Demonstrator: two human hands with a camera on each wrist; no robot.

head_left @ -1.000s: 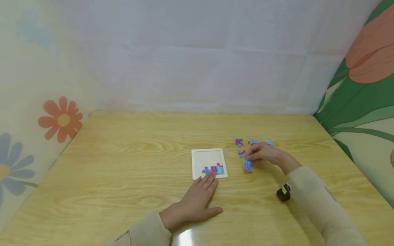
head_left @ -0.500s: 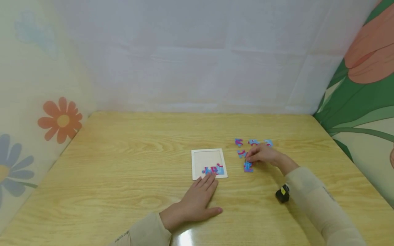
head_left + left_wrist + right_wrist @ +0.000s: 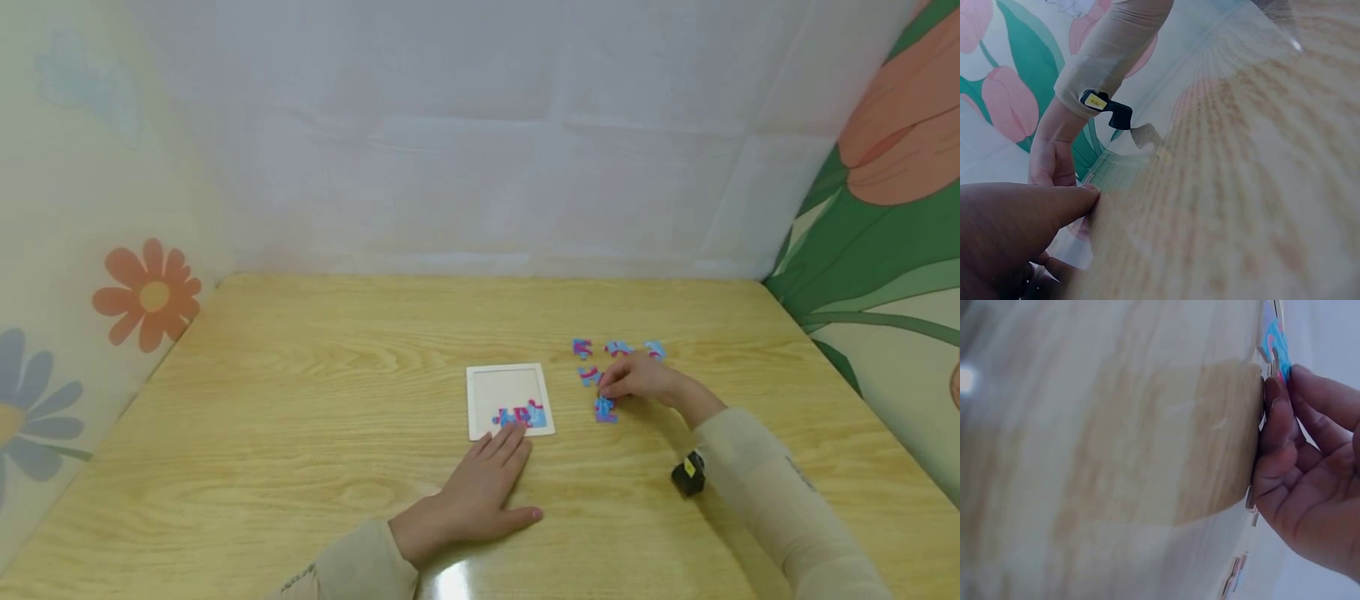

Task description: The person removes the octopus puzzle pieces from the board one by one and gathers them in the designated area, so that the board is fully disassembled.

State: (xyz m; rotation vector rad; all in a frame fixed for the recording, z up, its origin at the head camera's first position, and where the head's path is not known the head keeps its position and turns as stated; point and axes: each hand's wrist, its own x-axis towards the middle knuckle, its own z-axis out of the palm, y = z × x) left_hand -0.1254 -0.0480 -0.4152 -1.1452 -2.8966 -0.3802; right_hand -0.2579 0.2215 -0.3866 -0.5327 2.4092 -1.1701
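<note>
My right hand (image 3: 637, 379) pinches a blue and pink jigsaw piece (image 3: 605, 409) between thumb and fingertips, low over the table to the right of a white puzzle frame (image 3: 472, 404). In the right wrist view the piece (image 3: 1277, 347) juts out beyond the fingertips. My left hand (image 3: 483, 487) lies with its fingers straight, fingertips at the near rim of the frame. Joined pieces (image 3: 522, 415) fill part of the frame's lower right, partly covered by those fingertips. The left wrist view shows the left thumb (image 3: 1066, 203) close up.
Several loose jigsaw pieces lie past the right hand, among them one at the back left (image 3: 582, 347), a middle one (image 3: 618, 347) and one nearer the frame (image 3: 588, 376). A black wrist device with a yellow label (image 3: 688, 473) sits under the right sleeve.
The piece in my right hand has tipped from a slant to lie flatter and slightly nearer to me. My left hand and the frame have stayed in place.
</note>
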